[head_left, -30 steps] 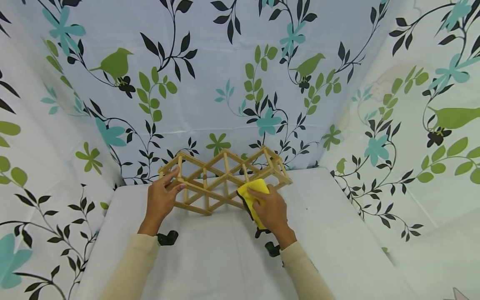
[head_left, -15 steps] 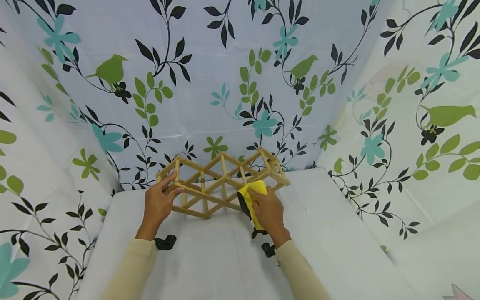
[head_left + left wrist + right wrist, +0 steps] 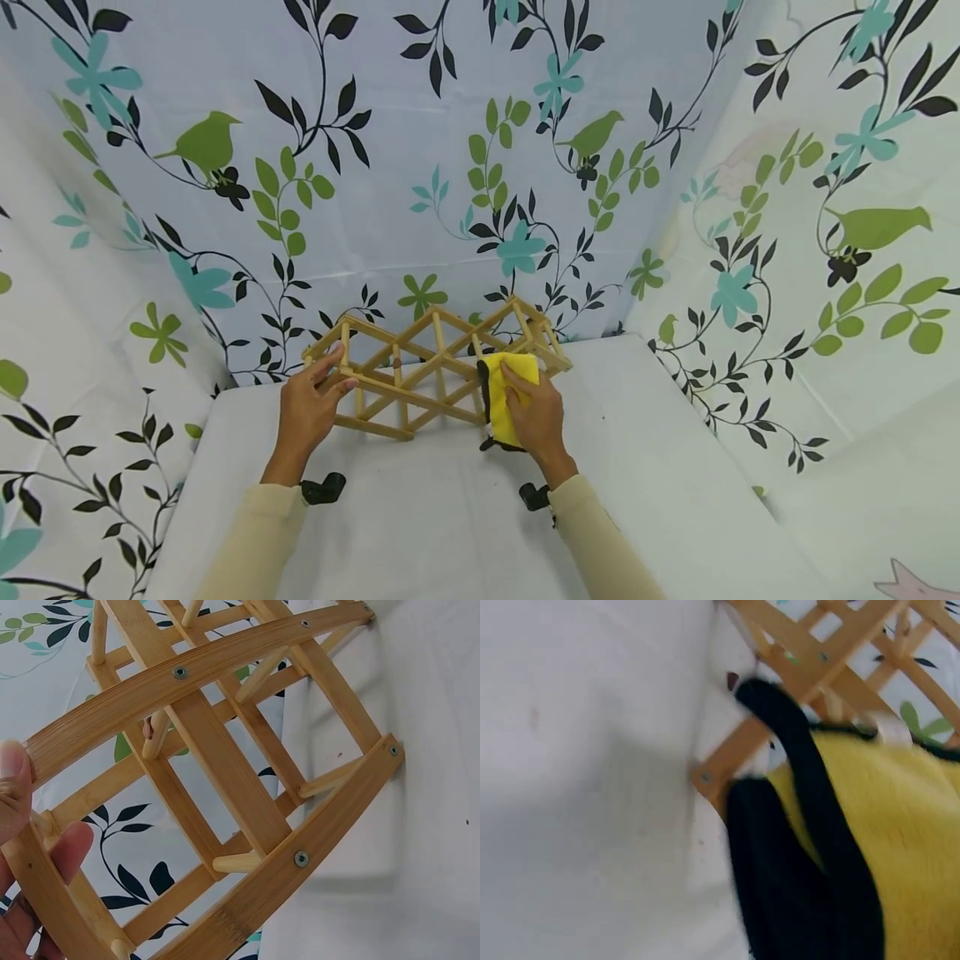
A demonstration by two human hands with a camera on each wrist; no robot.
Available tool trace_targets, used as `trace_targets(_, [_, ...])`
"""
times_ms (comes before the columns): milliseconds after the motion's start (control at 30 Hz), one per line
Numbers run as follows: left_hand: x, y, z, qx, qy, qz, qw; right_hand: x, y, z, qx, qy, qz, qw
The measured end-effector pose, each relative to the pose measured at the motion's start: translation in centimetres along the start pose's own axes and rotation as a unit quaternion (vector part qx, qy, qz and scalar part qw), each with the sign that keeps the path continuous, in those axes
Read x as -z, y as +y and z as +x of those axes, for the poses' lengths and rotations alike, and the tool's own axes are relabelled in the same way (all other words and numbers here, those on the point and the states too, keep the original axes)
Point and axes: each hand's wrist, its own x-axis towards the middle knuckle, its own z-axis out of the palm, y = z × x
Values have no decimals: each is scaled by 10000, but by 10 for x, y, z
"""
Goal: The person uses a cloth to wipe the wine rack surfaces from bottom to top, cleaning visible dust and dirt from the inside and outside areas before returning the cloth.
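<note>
A wooden lattice rack [image 3: 446, 360], its crossed slats joined by dowels and screws, stands at the back of the white table. My left hand [image 3: 306, 412] grips its left end. In the left wrist view, the thumb [image 3: 13, 784] lies on a front slat and fingers [image 3: 73, 847] reach in behind. My right hand [image 3: 540, 417] holds a yellow cloth [image 3: 501, 408] with a dark edge against the rack's front right part. That cloth hides some slats and dowels. In the right wrist view the yellow cloth [image 3: 900, 825] and its black border [image 3: 817, 825] overlap the rack's slats [image 3: 731, 754].
White cloth covers the table [image 3: 420, 533]. A curtain [image 3: 375, 217] printed with leaves, flowers and birds hangs right behind the rack, with more printed fabric on both sides. Black wrist devices [image 3: 324, 489] sit below each hand.
The yellow cloth has shifted slightly up the rack's front and shows wider and flatter. My left hand keeps its grip on the left end. The whole head view has drifted a little.
</note>
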Motion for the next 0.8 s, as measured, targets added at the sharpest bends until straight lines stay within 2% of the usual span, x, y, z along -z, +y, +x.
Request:
trace_targets(67, [-1,-1,0,27,-21,8,10000,-2,2,-6,30,-52,39,10000])
trace_targets(100, [-1,-1,0,25,-27,8,10000,-2,3,-7,79,81,140,9998])
trace_targets(200, [-1,-1,0,20,-30,19,10000,1,3,-4,271,829,441,9952])
trace_targets(267, [-1,-1,0,13,-3,30,10000,1,3,1,324,1155,512,9915])
trace_targets(333, [-1,-1,1,-1,36,42,10000,0,4,4,260,1058,317,9935])
trace_targets(433, [-1,0,1,-30,64,27,10000,-3,6,1,57,338,-24,9994])
trace_targets(500, [-1,0,1,-47,42,8,10000,-3,5,-4,-16,24,-66,10000])
trace_targets(567, [-2,0,2,-58,21,-7,10000,-2,4,-8,-11,105,58,9999])
trace_targets(700, [-2,0,1,-55,42,11,10000,1,1,-4,77,765,304,9966])
trace_targets(733, [-2,-1,1,-56,54,15,10000,1,0,-3,-8,745,310,9967])
trace_targets(800, [-2,-2,0,-57,72,11,10000,0,0,-1,-265,315,198,9990])
